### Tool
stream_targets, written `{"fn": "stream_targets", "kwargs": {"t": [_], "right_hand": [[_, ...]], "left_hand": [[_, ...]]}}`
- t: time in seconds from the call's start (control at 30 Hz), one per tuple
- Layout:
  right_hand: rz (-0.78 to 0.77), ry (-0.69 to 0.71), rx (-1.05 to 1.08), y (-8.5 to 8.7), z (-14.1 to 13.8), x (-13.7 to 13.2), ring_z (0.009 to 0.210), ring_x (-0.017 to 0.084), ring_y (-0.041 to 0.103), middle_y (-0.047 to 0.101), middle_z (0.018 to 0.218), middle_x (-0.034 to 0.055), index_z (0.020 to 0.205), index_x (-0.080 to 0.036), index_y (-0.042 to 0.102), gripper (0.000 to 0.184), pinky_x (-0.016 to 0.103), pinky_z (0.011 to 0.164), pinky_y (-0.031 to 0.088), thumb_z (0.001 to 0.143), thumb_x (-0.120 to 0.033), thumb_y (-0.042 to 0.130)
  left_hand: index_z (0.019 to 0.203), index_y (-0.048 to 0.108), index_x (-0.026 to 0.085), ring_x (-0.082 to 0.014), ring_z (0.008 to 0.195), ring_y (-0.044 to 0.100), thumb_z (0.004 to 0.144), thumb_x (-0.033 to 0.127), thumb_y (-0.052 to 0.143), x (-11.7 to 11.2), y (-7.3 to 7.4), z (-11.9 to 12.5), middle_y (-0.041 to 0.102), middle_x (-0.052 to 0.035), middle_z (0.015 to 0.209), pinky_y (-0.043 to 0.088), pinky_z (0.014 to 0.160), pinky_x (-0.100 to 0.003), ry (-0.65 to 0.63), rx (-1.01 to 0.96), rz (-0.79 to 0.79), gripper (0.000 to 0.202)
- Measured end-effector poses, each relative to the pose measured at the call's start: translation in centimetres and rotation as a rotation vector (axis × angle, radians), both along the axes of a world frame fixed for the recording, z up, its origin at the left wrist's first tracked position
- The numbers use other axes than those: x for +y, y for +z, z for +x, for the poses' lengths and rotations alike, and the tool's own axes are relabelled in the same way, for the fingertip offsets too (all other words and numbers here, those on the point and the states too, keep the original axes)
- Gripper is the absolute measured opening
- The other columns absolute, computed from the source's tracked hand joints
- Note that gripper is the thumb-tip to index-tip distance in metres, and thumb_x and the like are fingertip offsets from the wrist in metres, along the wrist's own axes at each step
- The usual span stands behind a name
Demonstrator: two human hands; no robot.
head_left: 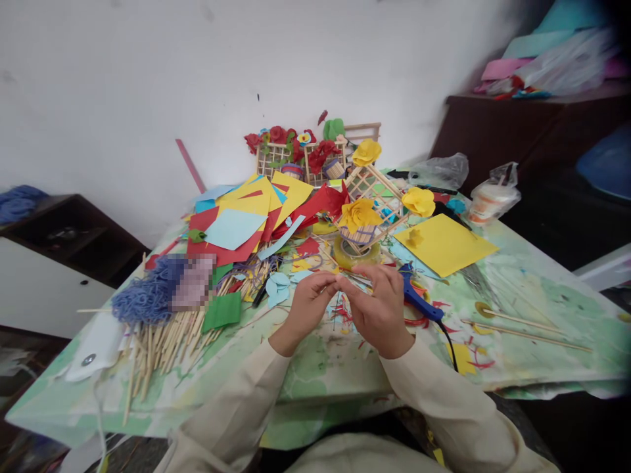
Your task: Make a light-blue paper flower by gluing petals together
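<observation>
My left hand [306,307] and my right hand [378,307] meet over the near middle of the table [315,374], fingertips pinched together on something small and thin that I cannot make out. A blue glue gun [418,297] lies just right of my right hand. A roll of clear tape [355,253] sits right behind my fingers. Beyond it stand yellow paper flowers [359,213] on a wooden stick lattice [377,190]. A light blue paper piece [277,287] lies left of my left hand.
Coloured paper sheets [246,217] pile at the centre-left, a yellow sheet [444,244] at the right. Wooden sticks [162,341] and blue yarn [145,295] lie at the left, two long sticks [522,325] at the right. Red flower lattices [296,154] lean on the wall. A bagged cup [490,197] stands far right.
</observation>
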State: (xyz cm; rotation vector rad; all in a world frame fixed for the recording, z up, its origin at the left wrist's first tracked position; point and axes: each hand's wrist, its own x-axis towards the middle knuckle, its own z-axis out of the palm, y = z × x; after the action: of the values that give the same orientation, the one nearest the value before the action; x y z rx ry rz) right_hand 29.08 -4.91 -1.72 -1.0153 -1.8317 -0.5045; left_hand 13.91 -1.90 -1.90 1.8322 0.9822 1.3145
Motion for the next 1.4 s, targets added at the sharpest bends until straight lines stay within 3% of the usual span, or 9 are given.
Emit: {"fn": "stream_targets", "kwargs": {"t": [0.2, 0.4, 0.5, 0.63, 0.73, 0.97, 1.2, 1.4], "right_hand": [[-0.038, 0.024, -0.010, -0.9, 0.4, 0.2, 0.106, 0.024, 0.048, 0.058, 0.114, 0.0075, 0.113, -0.034, 0.062, 0.044, 0.044, 0.089, 0.041, 0.080, -0.006, 0.055], [-0.084, 0.154, 0.057, -1.0, 0.7, 0.1, 0.102, 0.023, 0.051, 0.060, 0.111, 0.0055, 0.118, -0.036, 0.060, 0.046, 0.044, 0.088, 0.041, 0.081, -0.009, 0.054], [-0.135, 0.178, 0.193, -0.7, 0.8, 0.0, 0.102, 0.023, 0.052, 0.058, 0.109, 0.0070, 0.118, -0.032, 0.061, 0.041, 0.046, 0.088, 0.042, 0.083, -0.012, 0.054], [-0.222, 0.227, 0.272, -0.3, 1.0, 0.2, 0.102, 0.023, 0.052, 0.059, 0.107, 0.0072, 0.104, -0.026, 0.067, 0.027, 0.046, 0.089, 0.040, 0.085, -0.014, 0.052], [-0.216, 0.210, 0.294, -0.3, 1.0, 0.1, 0.102, 0.023, 0.052, 0.058, 0.106, 0.0066, 0.103, -0.026, 0.067, 0.026, 0.046, 0.090, 0.040, 0.084, -0.015, 0.053], [-0.144, 0.168, 0.147, -0.6, 0.8, -0.2, 0.104, 0.025, 0.050, 0.055, 0.113, 0.0069, 0.122, -0.034, 0.058, 0.048, 0.047, 0.088, 0.041, 0.081, -0.011, 0.053], [-0.115, 0.179, 0.169, -0.7, 0.8, -0.1, 0.098, 0.024, 0.053, 0.060, 0.107, 0.0065, 0.111, -0.031, 0.064, 0.037, 0.046, 0.086, 0.042, 0.080, -0.012, 0.056], [-0.122, 0.158, 0.140, -0.5, 0.8, -0.1, 0.102, 0.025, 0.053, 0.057, 0.111, 0.0082, 0.118, -0.031, 0.060, 0.042, 0.047, 0.087, 0.042, 0.080, -0.012, 0.055]], "left_hand": [[0.076, 0.070, 0.018, -0.0153, 0.070, 0.060, 0.083, 0.036, 0.061, 0.0, -0.3, 0.1, 0.068, -0.0024, 0.072, 0.048, 0.069, -0.028, -0.005, -0.027, -0.030, 0.021], [0.076, 0.070, 0.017, -0.0156, 0.070, 0.060, 0.081, 0.038, 0.063, 0.1, -0.6, 0.2, 0.068, -0.0033, 0.074, 0.048, 0.068, -0.028, 0.001, -0.068, -0.069, 0.023], [0.075, 0.069, 0.017, -0.0150, 0.070, 0.060, 0.084, 0.037, 0.059, 0.1, -0.4, 0.2, 0.068, -0.0028, 0.072, 0.047, 0.069, -0.028, -0.052, -0.031, -0.054, 0.024], [0.074, 0.069, 0.017, -0.0145, 0.069, 0.059, 0.085, 0.038, 0.058, 0.0, -0.3, 0.0, 0.067, -0.0027, 0.071, 0.046, 0.069, -0.027, -0.113, -0.035, -0.038, 0.026], [0.072, 0.067, 0.017, -0.0140, 0.068, 0.058, 0.085, 0.038, 0.057, 0.0, -0.4, 0.0, 0.066, -0.0026, 0.070, 0.045, 0.068, -0.027, -0.113, -0.064, -0.064, 0.027], [0.072, 0.066, 0.017, -0.0142, 0.070, 0.057, 0.086, 0.037, 0.057, 0.1, -0.8, -0.1, 0.065, -0.0021, 0.072, 0.045, 0.070, -0.027, -0.120, -0.092, -0.118, 0.026], [0.071, 0.064, 0.016, -0.0146, 0.069, 0.057, 0.087, 0.040, 0.054, -0.2, -0.7, 0.0, 0.064, -0.0024, 0.070, 0.045, 0.070, -0.028, -0.133, -0.083, -0.124, 0.030], [0.072, 0.063, 0.017, -0.0144, 0.069, 0.056, 0.087, 0.039, 0.053, -0.3, -0.5, -0.1, 0.063, -0.0023, 0.070, 0.045, 0.070, -0.027, -0.135, -0.022, -0.028, 0.029]]}}
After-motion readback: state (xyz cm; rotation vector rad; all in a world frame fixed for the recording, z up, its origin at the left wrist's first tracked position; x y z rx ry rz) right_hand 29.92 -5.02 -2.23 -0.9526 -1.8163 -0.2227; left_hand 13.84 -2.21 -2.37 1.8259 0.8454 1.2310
